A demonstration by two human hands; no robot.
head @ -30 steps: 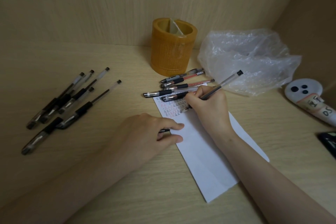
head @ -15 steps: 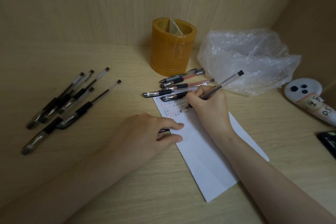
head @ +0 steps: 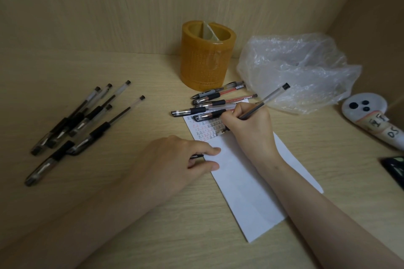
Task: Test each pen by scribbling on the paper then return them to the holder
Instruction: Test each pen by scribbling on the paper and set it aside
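**At the paper's top corner, a pen held down on the scribbles**

At the top corner of the paper (head: 247, 192), the fingers (head: 229, 117) of the right hand (head: 247, 131) curl tight round a clear-barrelled pen (head: 264, 101). Its tip is hidden behind them down at the sheet, and its black end slants up and to the right. Rows of small black and red marks fill that corner just left of the fingers; the rest of the sheet is plain white.

The left hand (head: 175, 159) lies palm-down at the sheet's left edge. Its fingers (head: 209, 150) are narrowed on a small black piece (head: 196, 156) with white lettering, pinched between forefinger and thumb. I cannot tell what the piece is.

Just beyond the right hand, a cluster of pens (head: 218, 99) lies flat on the bench (head: 131, 214), tips pointing left, some across the paper's top edge. Behind them the amber holder (head: 207, 57) stands upright near the back wall, with a divider showing inside its rim. Well apart to the left, a second bunch of pens (head: 83, 120) lies fanned on the bench.

A crumpled clear plastic bag (head: 295, 72) sits right of the holder. Farther right lies a white object (head: 367, 111) with three black dots and handwritten labels, and a dark item (head: 393, 168) is cut off by the right edge.
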